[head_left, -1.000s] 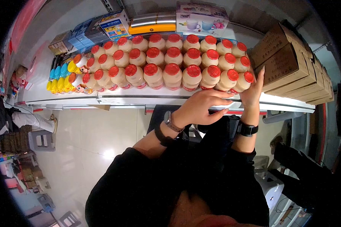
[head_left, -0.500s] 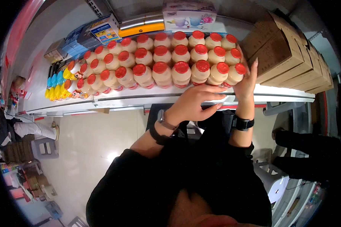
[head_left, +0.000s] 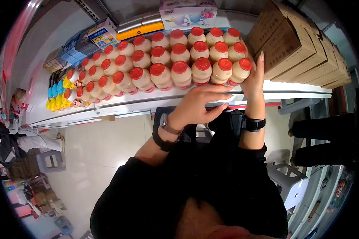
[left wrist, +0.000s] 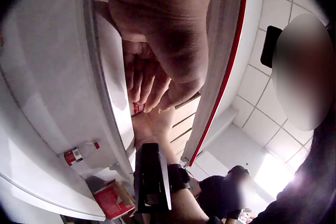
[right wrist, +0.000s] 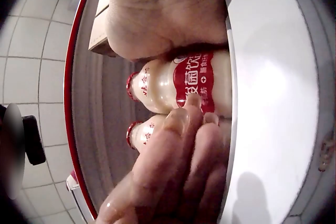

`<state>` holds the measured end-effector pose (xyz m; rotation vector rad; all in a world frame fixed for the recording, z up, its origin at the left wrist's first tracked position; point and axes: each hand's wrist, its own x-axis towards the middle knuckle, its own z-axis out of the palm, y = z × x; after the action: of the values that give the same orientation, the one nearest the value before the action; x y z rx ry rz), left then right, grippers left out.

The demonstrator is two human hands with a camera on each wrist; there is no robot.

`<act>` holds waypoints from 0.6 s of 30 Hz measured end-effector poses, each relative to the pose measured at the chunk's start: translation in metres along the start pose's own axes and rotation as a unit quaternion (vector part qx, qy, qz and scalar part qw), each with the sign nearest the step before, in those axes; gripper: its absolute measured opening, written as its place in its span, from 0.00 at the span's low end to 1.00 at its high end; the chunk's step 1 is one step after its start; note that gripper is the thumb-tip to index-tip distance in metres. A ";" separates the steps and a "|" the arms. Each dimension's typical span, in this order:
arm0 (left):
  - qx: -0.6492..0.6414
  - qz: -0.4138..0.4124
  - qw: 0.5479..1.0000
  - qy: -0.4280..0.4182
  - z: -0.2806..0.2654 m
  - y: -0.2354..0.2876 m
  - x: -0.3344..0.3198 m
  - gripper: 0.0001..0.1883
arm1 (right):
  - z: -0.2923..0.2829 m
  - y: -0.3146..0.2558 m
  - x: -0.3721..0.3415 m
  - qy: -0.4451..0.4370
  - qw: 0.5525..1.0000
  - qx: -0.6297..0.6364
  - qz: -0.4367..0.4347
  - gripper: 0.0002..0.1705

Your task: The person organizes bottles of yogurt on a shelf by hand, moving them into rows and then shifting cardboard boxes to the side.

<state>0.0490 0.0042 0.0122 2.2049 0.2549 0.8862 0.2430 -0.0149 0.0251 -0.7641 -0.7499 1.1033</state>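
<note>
Several rows of cream-coloured drink bottles with red caps stand upright on a white shelf. My right hand lies along the right end of the rows, fingers straight and pointing to the back, the palm against the end bottle. Across the front of the rightmost bottles reaches my left hand, its fingers stretched to the right and its thumb held apart below. In the right wrist view, fingertips of the left hand are at the red label of a bottle, beside the right palm.
Brown cartons stand just right of my right hand. Behind the bottles are a mug box and a yellow box. Small yellow-capped items line the left end. The shelf's front edge runs below my hands.
The head view has shifted, so bottles, boxes and cartons appear farther left in it. Both hands keep their places at the right end of the bottle rows.
</note>
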 end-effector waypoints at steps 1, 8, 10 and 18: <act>0.001 0.000 1.000 -0.001 0.000 0.000 0.000 0.15 | -0.001 0.000 0.000 0.004 1.000 -0.001 0.002 0.49; -0.001 -0.005 1.000 -0.008 0.000 -0.001 -0.001 0.15 | -0.002 0.000 -0.001 0.026 0.999 0.015 0.016 0.48; -0.010 0.000 1.000 -0.007 -0.001 0.000 -0.002 0.16 | -0.002 0.002 0.000 0.025 1.000 0.012 0.006 0.48; -0.055 0.012 0.998 -0.011 -0.008 0.002 -0.002 0.21 | 0.003 0.001 -0.001 -0.010 0.999 -0.025 -0.041 0.46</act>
<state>0.0425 0.0060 0.0169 2.1180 0.1661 0.8679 0.2397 -0.0155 0.0259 -0.7594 -0.8215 1.0232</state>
